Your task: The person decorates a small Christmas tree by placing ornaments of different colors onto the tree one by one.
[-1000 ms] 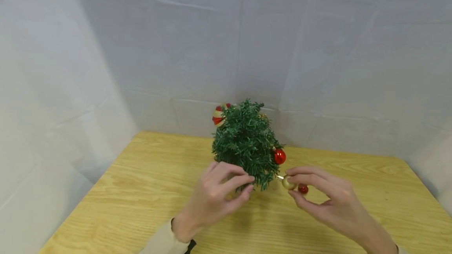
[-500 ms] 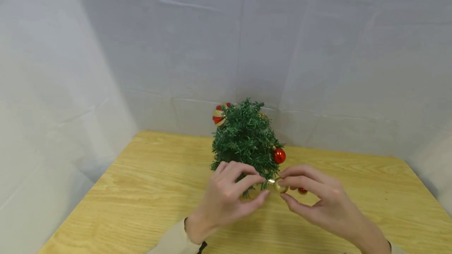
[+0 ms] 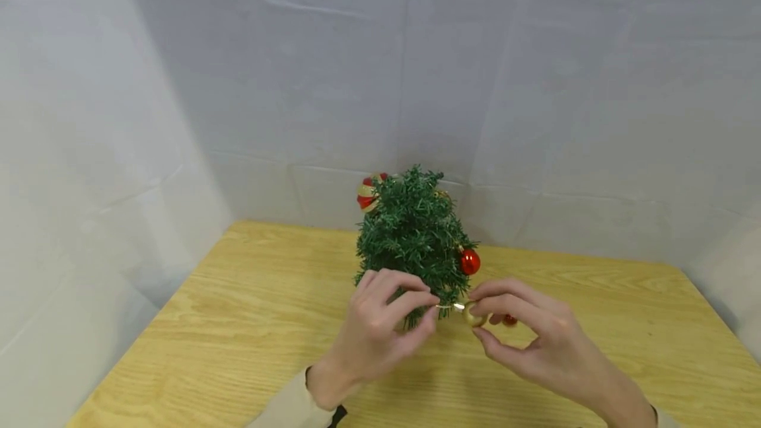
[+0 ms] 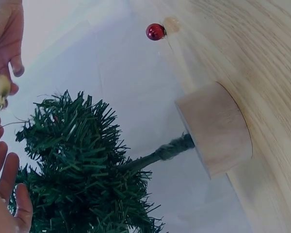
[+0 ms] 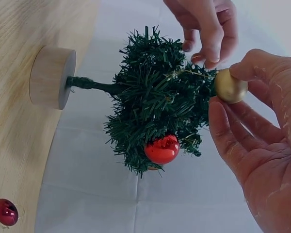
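My right hand [image 3: 538, 332] pinches a gold bauble [image 5: 231, 88] between thumb and fingers, its silver cap pointing left. Left of it, my left hand [image 3: 380, 325] pinches the thin gold string [image 3: 444, 307] of the bauble between thumb and forefinger, while its other fingers are bent loosely. Both hands are in front of the small green Christmas tree [image 3: 416, 236], at its lower branches. A shiny red bauble [image 3: 470, 261] hangs on the right side of the tree. A red-and-gold striped bauble [image 3: 367, 194] shows at its upper left.
On the wooden table [image 3: 238, 322], a small dark red bauble [image 5: 5, 212] lies to the right of the tree, partly hidden behind my right fingers in the head view. The tree stands on a round wooden base [image 4: 216, 128]. A pale sheet [image 3: 333, 84] hangs behind the table.
My right hand has brought the gold bauble left, towards the tree. My left hand moved right to meet it, and its thumb and forefinger have closed on the string.
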The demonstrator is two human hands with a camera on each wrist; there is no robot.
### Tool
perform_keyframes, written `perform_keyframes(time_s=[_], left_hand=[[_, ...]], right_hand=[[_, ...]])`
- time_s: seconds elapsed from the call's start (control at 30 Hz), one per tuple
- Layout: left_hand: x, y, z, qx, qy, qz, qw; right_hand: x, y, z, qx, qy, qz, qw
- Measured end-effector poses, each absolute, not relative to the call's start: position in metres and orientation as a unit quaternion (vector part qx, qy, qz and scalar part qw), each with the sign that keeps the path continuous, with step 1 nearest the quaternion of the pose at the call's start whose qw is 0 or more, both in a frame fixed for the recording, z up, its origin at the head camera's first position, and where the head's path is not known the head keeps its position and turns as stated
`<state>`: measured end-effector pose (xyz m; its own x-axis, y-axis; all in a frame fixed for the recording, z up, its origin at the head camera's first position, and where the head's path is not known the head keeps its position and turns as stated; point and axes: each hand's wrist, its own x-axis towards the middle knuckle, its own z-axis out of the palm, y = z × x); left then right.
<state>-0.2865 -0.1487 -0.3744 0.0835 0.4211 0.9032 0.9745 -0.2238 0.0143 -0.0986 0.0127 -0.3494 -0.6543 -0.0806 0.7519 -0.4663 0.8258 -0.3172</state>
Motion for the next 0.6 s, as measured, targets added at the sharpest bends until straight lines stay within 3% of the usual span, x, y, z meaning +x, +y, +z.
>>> perform_keyframes(time_s=[0.6], left_hand=[[-0.2871, -0.156, -0.3686, -0.653, -0.515, -0.455, 0.317]], right_hand=[[-0.1078, 0.0097, -0.3537, 0.141, -0.883, 0.242, 0.377]])
